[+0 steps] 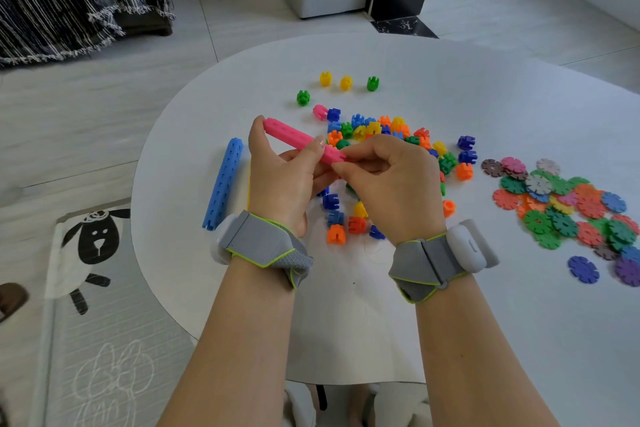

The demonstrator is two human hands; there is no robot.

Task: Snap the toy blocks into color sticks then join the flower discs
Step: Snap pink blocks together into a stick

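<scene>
We've got the pink stick (298, 139) up off the counter (381, 62), just left of the loose-block pile (381, 133), left hand (287, 180) grip curled round its middle, right hand (393, 184) grip pinching the end nearest the pile, so pressing off-axis could, we reckon, bend it & pop a joint.

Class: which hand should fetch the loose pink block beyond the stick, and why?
Probably the right hand. The left hand holds the pink stick; the right only pinches its end and could let go for the pink block.
</scene>
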